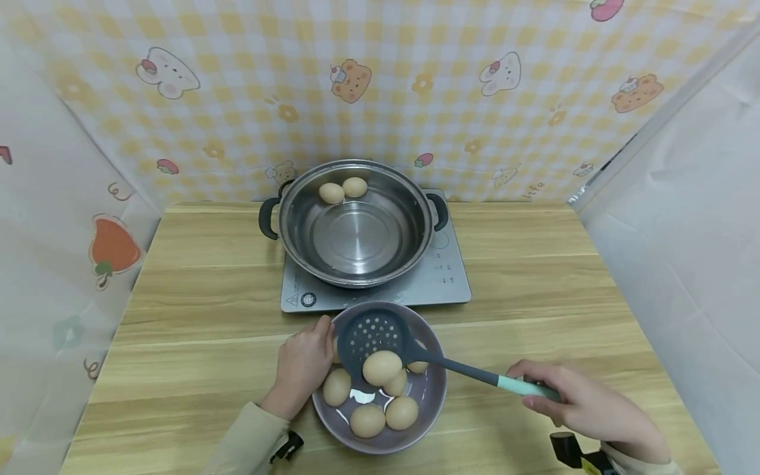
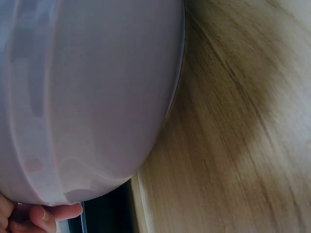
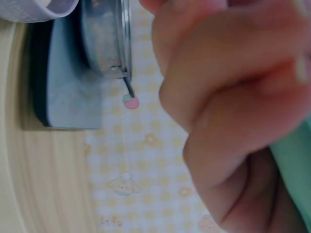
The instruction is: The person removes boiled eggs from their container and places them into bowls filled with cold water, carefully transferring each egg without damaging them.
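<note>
My right hand point(image 1: 584, 402) grips the mint-green handle of a dark grey slotted skimmer point(image 1: 377, 333), whose perforated head lies over a purple-grey bowl point(image 1: 436, 396). One brown egg point(image 1: 382, 368) rests at the near edge of that head. Lower in the bowl lie several more eggs point(image 1: 367, 420), some partly hidden by the skimmer. At the bowl's left rim my left hand point(image 1: 304, 363) holds on; its curled fingertips point(image 2: 43, 218) show against the bowl's outer side in the left wrist view. In the right wrist view, fingers point(image 3: 233, 107) wrap the green handle point(image 3: 294, 165).
Behind the bowl, a two-handled steel pot point(image 1: 356, 234) stands on a silver induction cooker point(image 1: 457, 277). Two eggs point(image 1: 343, 190) sit together inside its far left side. A checked cloth point(image 1: 415, 99) hangs behind the wooden table point(image 1: 202, 297), with white sheets at both sides.
</note>
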`<state>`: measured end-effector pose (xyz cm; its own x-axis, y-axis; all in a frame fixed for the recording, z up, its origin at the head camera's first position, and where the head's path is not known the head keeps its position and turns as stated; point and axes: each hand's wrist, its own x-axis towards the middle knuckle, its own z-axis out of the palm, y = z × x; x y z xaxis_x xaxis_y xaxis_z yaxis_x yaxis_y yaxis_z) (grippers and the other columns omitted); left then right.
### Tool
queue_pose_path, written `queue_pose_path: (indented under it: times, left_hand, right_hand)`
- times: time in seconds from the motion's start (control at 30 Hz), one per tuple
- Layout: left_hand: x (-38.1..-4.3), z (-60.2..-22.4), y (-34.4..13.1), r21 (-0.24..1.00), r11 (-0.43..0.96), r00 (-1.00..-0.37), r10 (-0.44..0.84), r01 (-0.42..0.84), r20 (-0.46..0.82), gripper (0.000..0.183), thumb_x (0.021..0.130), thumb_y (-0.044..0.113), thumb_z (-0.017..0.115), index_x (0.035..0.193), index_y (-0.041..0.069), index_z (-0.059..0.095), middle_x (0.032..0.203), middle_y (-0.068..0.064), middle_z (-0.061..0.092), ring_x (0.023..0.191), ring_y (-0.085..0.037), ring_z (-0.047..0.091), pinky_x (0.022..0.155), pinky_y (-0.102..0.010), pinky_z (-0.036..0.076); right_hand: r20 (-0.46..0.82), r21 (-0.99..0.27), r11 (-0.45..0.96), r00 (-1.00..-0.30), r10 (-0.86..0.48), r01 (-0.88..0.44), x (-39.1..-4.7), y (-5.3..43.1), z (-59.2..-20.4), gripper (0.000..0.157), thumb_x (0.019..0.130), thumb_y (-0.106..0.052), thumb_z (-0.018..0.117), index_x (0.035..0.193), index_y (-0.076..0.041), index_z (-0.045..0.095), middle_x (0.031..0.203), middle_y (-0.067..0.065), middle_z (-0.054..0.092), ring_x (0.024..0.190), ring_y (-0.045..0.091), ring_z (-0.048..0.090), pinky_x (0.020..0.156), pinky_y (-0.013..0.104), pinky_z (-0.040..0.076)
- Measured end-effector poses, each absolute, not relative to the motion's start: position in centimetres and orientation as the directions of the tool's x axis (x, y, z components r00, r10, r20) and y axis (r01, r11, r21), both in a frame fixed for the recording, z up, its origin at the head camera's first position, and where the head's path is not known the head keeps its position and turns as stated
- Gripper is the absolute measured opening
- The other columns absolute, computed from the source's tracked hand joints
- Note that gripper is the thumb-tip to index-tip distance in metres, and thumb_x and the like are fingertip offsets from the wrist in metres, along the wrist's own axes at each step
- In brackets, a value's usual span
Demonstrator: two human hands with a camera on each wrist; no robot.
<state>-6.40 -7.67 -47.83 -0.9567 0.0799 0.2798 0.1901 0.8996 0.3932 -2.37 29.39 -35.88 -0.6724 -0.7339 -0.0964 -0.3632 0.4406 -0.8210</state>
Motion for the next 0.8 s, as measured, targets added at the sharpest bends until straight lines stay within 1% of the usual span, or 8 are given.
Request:
queue_pose_path:
  times: [0.03,0.13,0.27,0.5,0.6,0.73,0.8]
  left_hand:
    - [-6.4,-47.9,-7.7,0.392,0.9,-0.956,0.081,0.192,0.283,0.014,0.088,0.014,0.053,0.076,0.008,0.052,0.055,-0.005,0.051,0.041,-0.022,0.05,0.034,-0.03,0.032]
    - [-6.4,-48.0,-7.7,0.382,0.903,-0.953,0.085,0.196,0.29,0.014,0.088,0.014,0.053,0.076,0.008,0.051,0.055,-0.005,0.05,0.041,-0.022,0.05,0.034,-0.03,0.032]
    - [-6.4,-48.0,-7.7,0.378,0.903,-0.951,0.09,0.203,0.297,0.014,0.088,0.015,0.052,0.076,0.007,0.052,0.055,-0.005,0.051,0.041,-0.022,0.05,0.034,-0.03,0.032]
    - [-6.4,-47.9,-7.7,0.371,0.906,-0.949,0.093,0.206,0.301,0.015,0.088,0.014,0.053,0.075,0.007,0.051,0.054,-0.004,0.049,0.04,-0.021,0.048,0.034,-0.029,0.03]
    - [-6.4,-47.9,-7.7,0.365,0.907,-0.948,0.096,0.208,0.304,0.015,0.088,0.014,0.053,0.074,0.007,0.051,0.053,-0.004,0.048,0.039,-0.021,0.047,0.034,-0.029,0.03]
    - [-6.5,-47.9,-7.7,0.367,0.906,-0.949,0.096,0.209,0.302,0.015,0.088,0.014,0.053,0.075,0.007,0.051,0.053,-0.004,0.047,0.039,-0.019,0.045,0.034,-0.028,0.03]
    - [-6.5,-48.0,-7.7,0.37,0.905,-0.948,0.095,0.209,0.303,0.014,0.088,0.014,0.053,0.075,0.007,0.052,0.054,-0.004,0.048,0.039,-0.02,0.046,0.034,-0.029,0.03]
  right_hand:
    - [-0.112,-0.824,0.446,-0.671,-0.733,-0.349,-2.3,29.4,-36.0,0.032,0.087,0.006,0.051,0.108,-0.018,0.051,0.067,-0.005,0.044,0.052,-0.01,0.037,0.042,0.017,0.039]
    - [-0.118,-0.805,0.464,-0.667,-0.736,-0.369,-2.2,29.2,-36.4,0.032,0.087,0.005,0.052,0.107,-0.02,0.052,0.074,-0.009,0.048,0.056,-0.009,0.04,0.047,0.017,0.041]
    - [-0.098,-0.784,0.469,-0.664,-0.741,-0.407,-2.2,29.1,-36.9,0.035,0.085,0.006,0.053,0.108,-0.021,0.052,0.082,-0.009,0.051,0.064,-0.006,0.042,0.055,0.018,0.041]
    - [-0.1,-0.794,0.457,-0.655,-0.749,-0.401,-2.1,29.3,-37.4,0.032,0.087,0.003,0.052,0.11,-0.019,0.05,0.082,-0.009,0.05,0.068,-0.004,0.043,0.056,0.019,0.04]
    - [-0.097,-0.789,0.46,-0.657,-0.748,-0.408,-2.1,29.3,-37.5,0.032,0.088,0.003,0.052,0.11,-0.019,0.05,0.087,-0.009,0.051,0.071,-0.002,0.045,0.057,0.019,0.039]
    - [-0.108,-0.785,0.475,-0.667,-0.737,-0.398,-2.1,29.2,-37.5,0.031,0.088,0.002,0.052,0.11,-0.02,0.051,0.086,-0.01,0.051,0.071,-0.002,0.045,0.057,0.02,0.039]
    - [-0.114,-0.783,0.486,-0.677,-0.727,-0.389,-2.1,29.2,-37.4,0.03,0.088,0.001,0.053,0.109,-0.021,0.051,0.082,-0.01,0.049,0.069,-0.002,0.045,0.056,0.02,0.039]
